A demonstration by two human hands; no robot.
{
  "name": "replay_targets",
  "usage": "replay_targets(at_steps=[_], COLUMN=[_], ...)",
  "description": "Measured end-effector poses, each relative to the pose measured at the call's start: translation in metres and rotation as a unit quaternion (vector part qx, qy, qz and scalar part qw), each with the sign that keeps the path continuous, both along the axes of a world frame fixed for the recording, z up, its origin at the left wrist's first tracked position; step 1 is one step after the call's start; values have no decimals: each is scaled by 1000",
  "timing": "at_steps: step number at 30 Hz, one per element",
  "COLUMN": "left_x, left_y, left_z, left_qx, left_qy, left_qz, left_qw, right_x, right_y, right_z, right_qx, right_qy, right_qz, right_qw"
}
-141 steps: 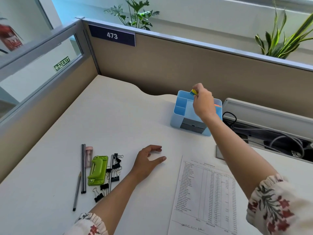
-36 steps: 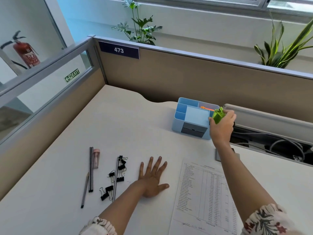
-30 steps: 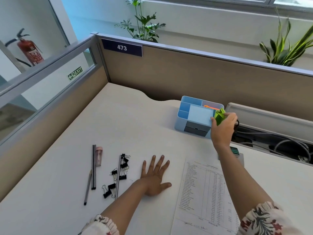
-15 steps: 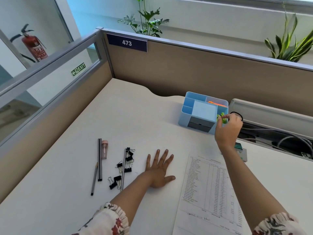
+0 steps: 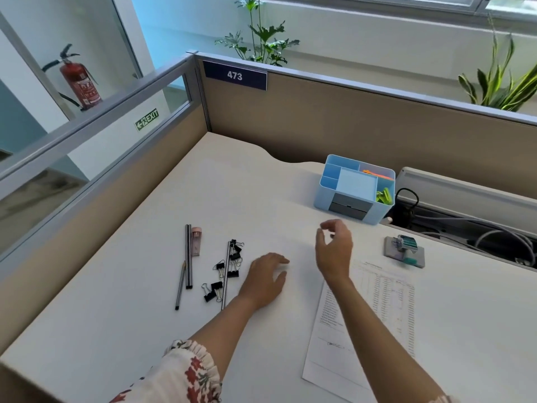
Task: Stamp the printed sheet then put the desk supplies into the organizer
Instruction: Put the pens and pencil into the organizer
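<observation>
The blue organizer (image 5: 324,191) stands at the back of the desk, with the green stapler (image 5: 384,196) in its right compartment and an orange item (image 5: 377,173) behind it. My right hand (image 5: 334,248) hovers empty over the desk in front of the organizer, fingers loosely curled apart. My left hand (image 5: 266,279) rests flat on the desk, holding nothing. Left of it lie several black binder clips (image 5: 223,274), pencils (image 5: 188,257) and a pink lead case (image 5: 196,241). The printed sheet (image 5: 366,324) lies under my right forearm. A stamp on its pad (image 5: 405,250) sits right of the sheet's top.
Beige partition walls (image 5: 319,117) close the desk at the back and left. An open cable tray with wires (image 5: 470,228) runs along the back right. The desk's front edge is at bottom left.
My right hand dropped the green stapler into the organizer's right compartment, let go and drew back toward me and left, empty. My left hand stayed on the desk.
</observation>
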State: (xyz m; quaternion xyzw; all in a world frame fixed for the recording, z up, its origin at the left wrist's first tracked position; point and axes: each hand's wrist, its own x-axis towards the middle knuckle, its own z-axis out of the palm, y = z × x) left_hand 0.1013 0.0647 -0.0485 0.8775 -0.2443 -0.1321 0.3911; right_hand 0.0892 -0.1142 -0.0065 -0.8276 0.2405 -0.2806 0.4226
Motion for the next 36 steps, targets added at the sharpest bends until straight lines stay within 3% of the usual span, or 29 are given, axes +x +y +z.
replay_targets(at_steps=[3, 5, 10, 13, 22, 36], left_x=[4, 11, 23, 29, 49, 47], left_y=[24, 47, 107, 134, 157, 146], left_z=[13, 18, 24, 22, 20, 20], left_qx=[6, 38, 100, 119, 87, 182], left_qy=[-106, -131, -135, -80, 151, 68], left_qz=[148, 236, 396, 455, 501, 421], left_qw=[983, 962, 903, 879, 848, 886], right_x=[-1, -2, -1, 1, 8, 10], right_y=[37, 60, 109, 133, 172, 175], right_z=[-8, -10, -15, -17, -11, 5], right_qx=[20, 37, 64, 73, -33, -84], right_qy=[24, 49, 112, 165, 340, 394], right_qz=[61, 109, 219, 247, 192, 190], right_qw=[998, 992, 967, 952, 920, 895])
